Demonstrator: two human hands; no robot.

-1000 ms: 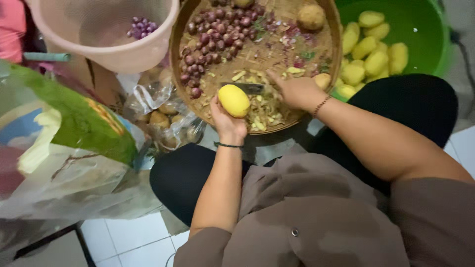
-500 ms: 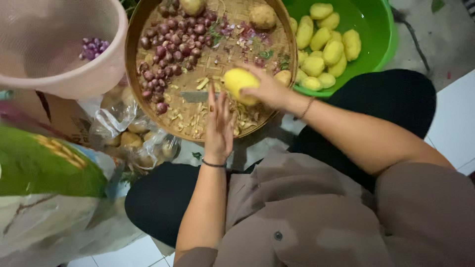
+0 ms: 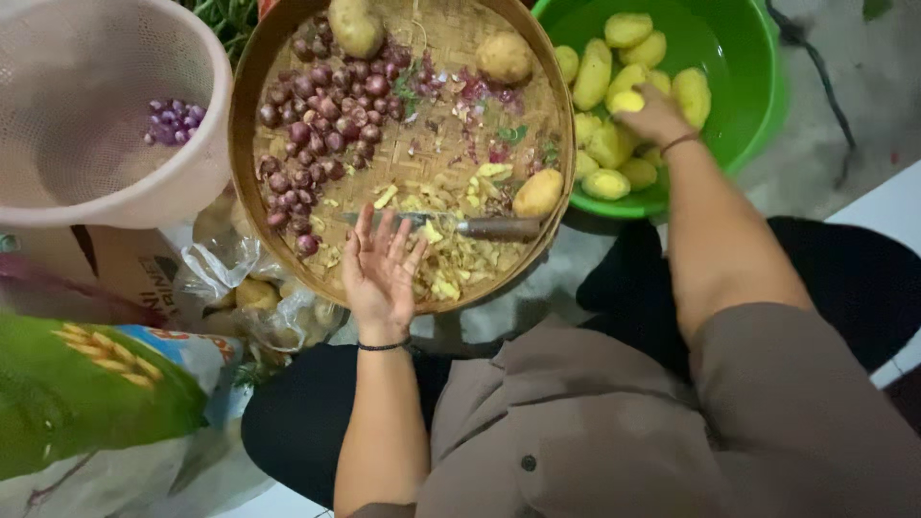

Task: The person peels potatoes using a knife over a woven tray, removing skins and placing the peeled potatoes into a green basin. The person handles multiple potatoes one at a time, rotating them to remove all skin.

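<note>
A peeled yellow potato (image 3: 626, 101) is held in the fingers of the right hand (image 3: 652, 117), which is stretched over the green plastic basin (image 3: 758, 67) and closed around it, just above the heap of other peeled potatoes (image 3: 600, 144) lying inside. The left hand (image 3: 381, 270) is seen empty, palm up and fingers spread, resting at the near rim of the round woven bamboo tray (image 3: 247, 125); a thin dark band is worn at each wrist. Just beyond its fingertips a knife (image 3: 470, 227) with a dark wooden handle is laid flat across the tray, among pale potato peelings (image 3: 451, 273). A pile of small red shallots (image 3: 312, 134) is gathered on the tray's left half, and 3 unpeeled potatoes (image 3: 537, 194) are spread about it, 1 beside the knife handle and 2 near the far rim. To the left, a pink plastic colander (image 3: 115, 192) with a few peeled purple shallots (image 3: 173, 120) in it is set touching the tray. Below it a clear plastic bag (image 3: 240, 288) of potatoes and a green-and-white sack (image 3: 86, 403) are seen.
</note>
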